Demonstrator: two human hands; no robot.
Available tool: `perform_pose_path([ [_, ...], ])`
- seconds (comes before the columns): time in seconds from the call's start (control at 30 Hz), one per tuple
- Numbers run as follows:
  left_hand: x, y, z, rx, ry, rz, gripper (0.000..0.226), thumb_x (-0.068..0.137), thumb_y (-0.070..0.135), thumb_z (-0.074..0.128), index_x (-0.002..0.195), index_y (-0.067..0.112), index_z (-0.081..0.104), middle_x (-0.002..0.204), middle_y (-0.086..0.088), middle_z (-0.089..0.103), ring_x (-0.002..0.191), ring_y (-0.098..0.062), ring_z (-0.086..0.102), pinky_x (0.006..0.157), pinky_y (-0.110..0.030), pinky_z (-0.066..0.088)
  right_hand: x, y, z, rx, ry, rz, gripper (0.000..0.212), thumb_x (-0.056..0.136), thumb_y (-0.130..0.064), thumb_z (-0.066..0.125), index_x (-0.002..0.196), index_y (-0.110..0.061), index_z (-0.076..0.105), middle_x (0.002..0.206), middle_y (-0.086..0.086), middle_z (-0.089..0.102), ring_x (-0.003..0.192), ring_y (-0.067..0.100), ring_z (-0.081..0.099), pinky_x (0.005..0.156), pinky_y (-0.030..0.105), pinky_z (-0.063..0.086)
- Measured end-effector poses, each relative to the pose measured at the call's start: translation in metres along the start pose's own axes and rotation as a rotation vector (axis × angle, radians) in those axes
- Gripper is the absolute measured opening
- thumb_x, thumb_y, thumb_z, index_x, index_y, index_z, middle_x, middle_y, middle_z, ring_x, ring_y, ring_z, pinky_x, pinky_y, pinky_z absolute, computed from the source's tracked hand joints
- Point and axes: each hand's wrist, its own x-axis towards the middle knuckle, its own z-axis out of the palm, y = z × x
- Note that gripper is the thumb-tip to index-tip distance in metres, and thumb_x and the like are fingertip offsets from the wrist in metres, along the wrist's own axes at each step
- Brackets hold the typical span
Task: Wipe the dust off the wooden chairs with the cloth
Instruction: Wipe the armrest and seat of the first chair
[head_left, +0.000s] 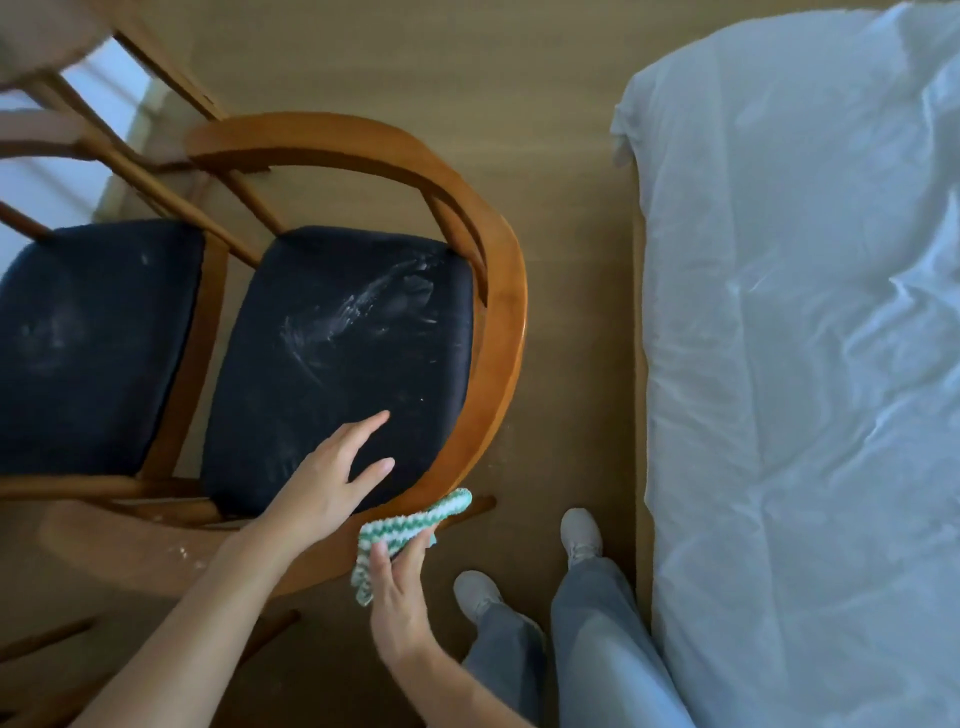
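A wooden chair (506, 312) with a curved backrest and a dark seat cushion (343, 364) streaked with white dust stands below me. My left hand (327, 478) hovers over the near edge of the cushion with its fingers straight. My right hand (397, 597) grips a green-and-white zigzag cloth (415, 519) and holds it against the curved wooden rail at the chair's near right side. A second wooden chair (93, 343) with a dusty dark cushion stands to the left.
A bed (805, 364) under a pale blue sheet fills the right side, with a narrow strip of wooden floor (571, 260) between it and the chair. My feet in light shoes (579, 532) stand in that strip.
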Motion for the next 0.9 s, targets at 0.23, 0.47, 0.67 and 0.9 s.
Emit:
perform_pose_path([
  [0.23,-0.044,-0.042,-0.017,-0.095,0.132,-0.057,0.055,0.095,0.036,0.047,0.145,0.032,0.026,0.151,0.009,0.030,0.138,-0.012,0.029,0.110,-0.032,0.029,-0.021,-0.002,0.024,-0.293,0.029,-0.036,0.078,0.083,-0.068,0.023,0.137,-0.040,-0.027,0.147,-0.013,-0.027,0.136,0.005,-0.006,0.114,0.026,0.007],
  [0.47,-0.085,-0.091,-0.027,-0.246,0.291,-0.129,0.054,0.094,0.036,0.048,0.144,0.033,0.028,0.151,0.010,0.029,0.138,-0.012,0.030,0.109,-0.031,0.032,-0.016,0.021,0.003,-1.530,0.222,-0.250,0.071,0.096,-0.057,0.000,0.150,-0.013,0.014,0.155,0.013,0.021,0.130,0.037,0.039,0.115,0.037,-0.001],
  [0.67,-0.107,-0.118,-0.015,-0.332,0.364,-0.176,0.054,0.094,0.034,0.048,0.144,0.027,0.029,0.150,0.007,0.032,0.139,-0.010,0.029,0.109,-0.021,0.024,-0.002,-0.018,-0.014,-1.927,0.070,-0.605,0.055,0.063,-0.039,0.080,0.113,-0.019,0.070,0.116,0.007,0.068,0.103,0.035,0.065,0.101,0.054,0.037],
  [0.9,-0.131,-0.131,0.006,-0.410,0.521,-0.299,0.066,0.090,0.059,0.033,0.145,0.023,0.029,0.148,0.004,0.036,0.137,-0.011,0.029,0.108,-0.024,0.021,0.053,-0.022,0.049,-2.078,-0.444,-0.755,0.054,0.086,-0.043,0.035,0.138,-0.027,0.039,0.142,0.001,0.048,0.126,0.032,0.049,0.100,0.049,0.041],
])
